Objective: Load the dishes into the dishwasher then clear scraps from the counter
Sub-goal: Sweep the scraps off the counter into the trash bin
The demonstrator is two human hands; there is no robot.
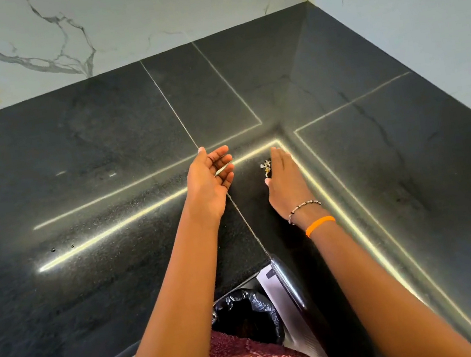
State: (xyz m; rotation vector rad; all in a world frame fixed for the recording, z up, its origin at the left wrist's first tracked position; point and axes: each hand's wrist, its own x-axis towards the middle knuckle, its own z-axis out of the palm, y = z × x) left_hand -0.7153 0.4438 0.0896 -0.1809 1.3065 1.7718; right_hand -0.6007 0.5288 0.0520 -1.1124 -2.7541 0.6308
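A small heap of pale and orange scraps [266, 167] lies on the black stone counter [105, 173] near its inner corner. My right hand [286, 181] rests flat on the counter with straight fingers, its edge touching the right side of the scraps. My left hand [211, 179] hovers a little to the left of the heap, palm turned up and cupped, fingers loosely curved, holding nothing that I can make out.
A bin lined with a black bag [249, 317] stands below the counter's front edge, between my arms. Beside it is a dark appliance door edge [286, 280]. White marbled walls [54, 37] close the counter at the back and right.
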